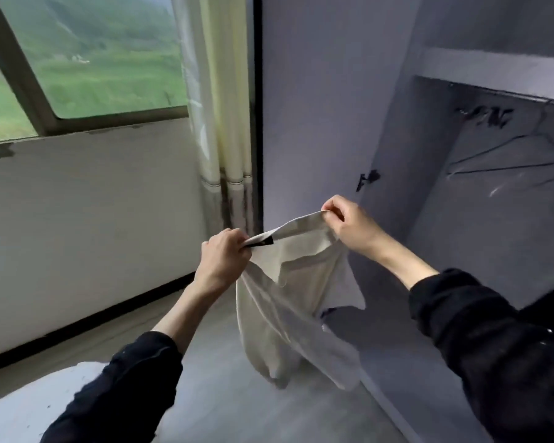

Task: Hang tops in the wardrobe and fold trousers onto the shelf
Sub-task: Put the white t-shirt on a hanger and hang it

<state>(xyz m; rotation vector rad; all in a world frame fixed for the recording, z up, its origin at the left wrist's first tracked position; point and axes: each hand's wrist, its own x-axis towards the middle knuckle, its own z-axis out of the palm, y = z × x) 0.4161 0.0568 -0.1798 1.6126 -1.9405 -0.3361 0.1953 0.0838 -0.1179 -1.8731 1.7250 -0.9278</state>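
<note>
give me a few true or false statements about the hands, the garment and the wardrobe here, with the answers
1. Both hands pinch the cream garment by its top edge. True.
2. The left hand is empty. False: it grips the garment.
3. The garment lies folded on a shelf. False: it hangs in the air between the left hand and the right hand.
4. Hangers hang inside the open wardrobe. True.

Window over white wall; grey, perhaps concrete, floor.
</note>
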